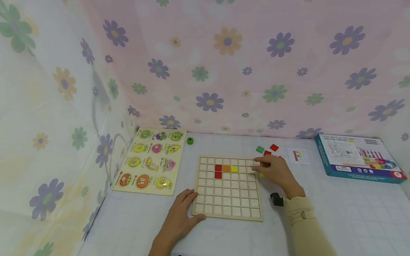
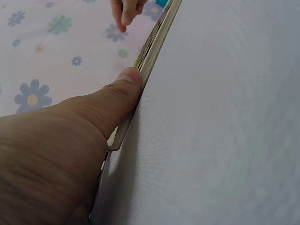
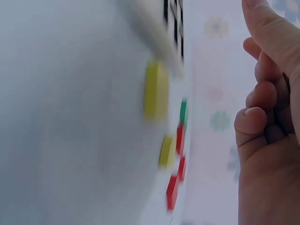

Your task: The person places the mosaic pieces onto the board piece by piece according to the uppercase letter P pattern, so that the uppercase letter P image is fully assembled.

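Note:
A square wooden grid board lies on the table, with two red tiles, an orange tile and a yellow tile in its upper rows. My left hand rests around the near left corner, fingers along the left side and thumb at the front edge; the left wrist view shows the thumb against the rim. Over the board's upper right edge is my right hand, thumb and index finger extended, other fingers curled. I cannot tell whether its fingertips hold a tile.
Loose red, green and yellow tiles lie beyond the right hand, near a small pattern card. A teal-edged box stands at the right. Left of the board are a fruit puzzle board and a small green ring. Flowered cloth walls enclose the table.

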The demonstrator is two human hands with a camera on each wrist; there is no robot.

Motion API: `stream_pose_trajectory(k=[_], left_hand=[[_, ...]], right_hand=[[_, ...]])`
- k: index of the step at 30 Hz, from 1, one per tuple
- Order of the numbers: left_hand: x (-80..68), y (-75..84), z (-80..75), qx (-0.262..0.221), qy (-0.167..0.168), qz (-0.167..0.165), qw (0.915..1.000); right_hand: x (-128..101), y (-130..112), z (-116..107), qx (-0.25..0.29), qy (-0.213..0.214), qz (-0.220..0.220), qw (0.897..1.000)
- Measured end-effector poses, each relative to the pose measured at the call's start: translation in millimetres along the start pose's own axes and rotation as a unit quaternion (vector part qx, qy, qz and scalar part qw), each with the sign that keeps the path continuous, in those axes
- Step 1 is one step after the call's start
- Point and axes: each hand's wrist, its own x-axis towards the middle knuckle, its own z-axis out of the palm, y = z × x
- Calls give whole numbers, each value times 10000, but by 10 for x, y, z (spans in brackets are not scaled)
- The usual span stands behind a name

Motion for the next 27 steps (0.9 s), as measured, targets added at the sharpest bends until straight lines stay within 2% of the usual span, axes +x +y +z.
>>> stream_pose_trajectory(k=[5, 14, 18, 24, 27], left_hand=[[10, 10, -21, 17, -16, -91, 10000], [20, 8, -4, -39, -3, -27, 10000], [12, 8, 1, -12, 12, 4, 10000], [7, 4, 5, -8, -20, -103, 9999], [8, 3, 12, -24, -4, -48, 10000]], right_hand=[[-97, 241, -149, -267, 417, 266, 9984], [-288, 565, -326, -100, 925, 999, 9906], [-316, 679, -325, 35, 1080, 1104, 9880], [-293, 825, -262, 222, 1139, 1526, 9815], [-275, 871, -235, 416, 1184, 1705, 9773]])
